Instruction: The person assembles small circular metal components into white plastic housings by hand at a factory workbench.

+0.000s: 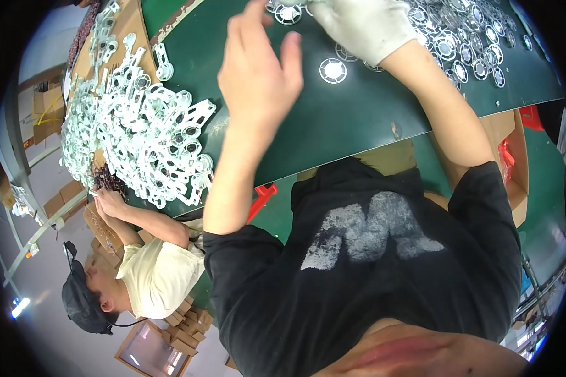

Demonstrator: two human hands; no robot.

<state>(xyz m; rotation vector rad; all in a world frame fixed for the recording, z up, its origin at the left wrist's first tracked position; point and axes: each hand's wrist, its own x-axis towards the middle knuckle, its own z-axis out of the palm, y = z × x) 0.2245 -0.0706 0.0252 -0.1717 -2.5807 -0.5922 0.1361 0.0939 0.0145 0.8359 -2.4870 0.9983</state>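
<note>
Reaching across a dark green tabletop [333, 119], both my arms stretch toward the upper edge of the view. My left hand [258, 72] is bare and slightly blurred, its fingers and thumb spread apart, with nothing visible in its grasp. My right hand [361, 28] wears a pale glove; its fingertips are hidden or cut off at the top edge, so I cannot tell whether they grip anything.

Between my hands, at the very top, is a silvery spoked disc [288, 14], near my left fingers. A single disc [332, 71] lies flat closer to my body, and others nearby are partly covered by the glove.

On my right spreads a loose heap of discs [446, 47]. On my left sits a large pile of white parts [151, 132], long with rounded ends, some showing dark circles, partly resting on cardboard [132, 25]. Past it, a co-worker [163, 276] in a pale shirt and dark cap has both hands [110, 204] beside a clump of small dark pieces [110, 181].

I judge that much is left: many discs lie loose in the heap, and only a few are apart from it, near me. Whether any white parts are finished, I cannot tell.
</note>
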